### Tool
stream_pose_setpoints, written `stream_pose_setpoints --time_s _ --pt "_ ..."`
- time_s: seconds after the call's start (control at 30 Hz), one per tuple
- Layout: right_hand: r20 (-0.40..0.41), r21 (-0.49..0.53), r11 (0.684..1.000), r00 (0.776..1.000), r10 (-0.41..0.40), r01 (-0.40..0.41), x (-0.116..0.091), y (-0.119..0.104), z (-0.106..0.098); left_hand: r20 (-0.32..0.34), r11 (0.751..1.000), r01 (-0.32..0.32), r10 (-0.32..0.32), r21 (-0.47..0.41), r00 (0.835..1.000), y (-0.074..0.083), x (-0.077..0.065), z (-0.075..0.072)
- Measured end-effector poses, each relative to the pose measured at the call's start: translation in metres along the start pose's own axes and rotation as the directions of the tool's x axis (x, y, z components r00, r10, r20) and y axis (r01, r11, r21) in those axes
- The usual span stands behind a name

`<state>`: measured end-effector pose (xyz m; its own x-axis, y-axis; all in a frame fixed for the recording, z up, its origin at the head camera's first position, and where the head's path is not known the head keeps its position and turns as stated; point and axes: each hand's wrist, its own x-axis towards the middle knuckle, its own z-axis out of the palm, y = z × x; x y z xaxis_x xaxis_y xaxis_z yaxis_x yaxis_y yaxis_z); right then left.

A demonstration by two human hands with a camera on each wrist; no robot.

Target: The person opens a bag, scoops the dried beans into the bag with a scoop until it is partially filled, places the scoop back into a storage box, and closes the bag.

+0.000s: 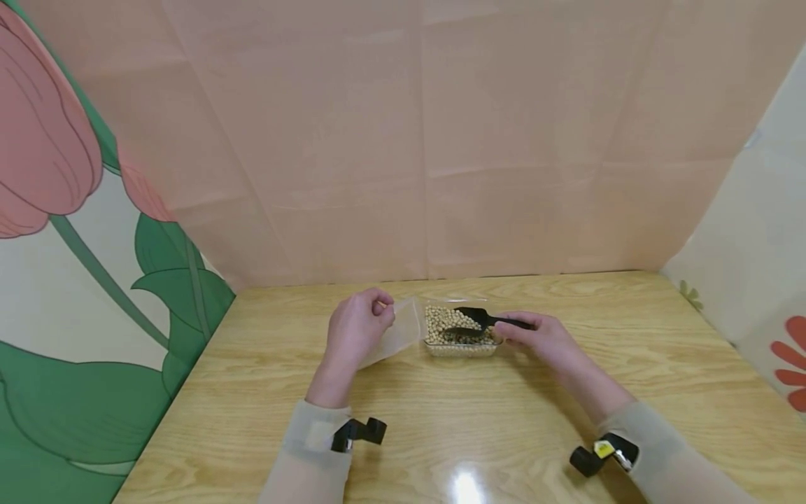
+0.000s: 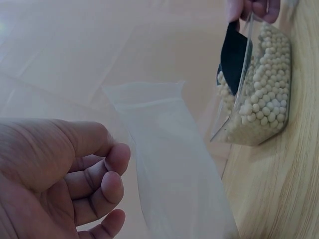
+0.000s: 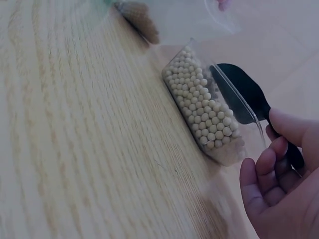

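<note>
A small clear plastic box [image 1: 464, 352] full of round cream-coloured beans or beads [image 1: 440, 322] stands on the table. My right hand [image 1: 540, 337] holds the handle of a black scoop [image 3: 245, 93], thumb on top. The scoop's blade dips inside the box, among the beads. Just left of the box, a translucent plastic bag [image 2: 167, 159] stands upright with a ridged band below its mouth. My left hand [image 1: 357, 323] pinches the bag's near side edge between thumb and forefinger, the other fingers loosely curled.
The wood-grain table [image 1: 403, 427] runs back to a pinkish cloth backdrop [image 1: 352, 175]. Flower-printed panels [image 1: 75, 294] rise on both sides. Black wrist mounts [image 1: 359, 434] stick out from both forearms.
</note>
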<state>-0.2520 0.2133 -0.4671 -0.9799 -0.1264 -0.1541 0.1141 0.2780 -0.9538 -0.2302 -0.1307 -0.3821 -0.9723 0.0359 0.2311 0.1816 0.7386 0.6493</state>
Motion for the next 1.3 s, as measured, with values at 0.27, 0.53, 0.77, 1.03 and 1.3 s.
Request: stream_pose_setpoints --time_s 0.27,0.53,0.77,1.03,1.3 --pt "0.005 0.13 0.991 1.0 0.021 -0.022 0.0 0.002 -0.002 0.0 1.0 -0.001 0.001 0.001 1.0 0.0 0.0 0.0" --pt "0.014 0.217 0.976 1.0 -0.007 0.004 -0.005 -0.008 0.0 0.0 1.0 -0.003 0.003 -0.004 1.0 -0.001 0.002 0.0" --pt "0.002 0.252 0.966 0.998 -0.059 0.056 -0.012 -0.019 0.003 0.007 1.0 0.001 -0.001 -0.006 1.0 -0.001 0.001 0.0" --pt "0.016 0.262 0.962 0.996 -0.09 0.083 -0.019 -0.031 0.007 -0.001 1.0 0.004 -0.004 -0.004 1.0 0.0 0.001 0.001" --pt "0.022 0.181 0.978 0.994 -0.108 0.102 -0.022 -0.046 0.02 -0.002 1.0 0.015 -0.015 -0.005 1.0 0.001 0.001 0.001"
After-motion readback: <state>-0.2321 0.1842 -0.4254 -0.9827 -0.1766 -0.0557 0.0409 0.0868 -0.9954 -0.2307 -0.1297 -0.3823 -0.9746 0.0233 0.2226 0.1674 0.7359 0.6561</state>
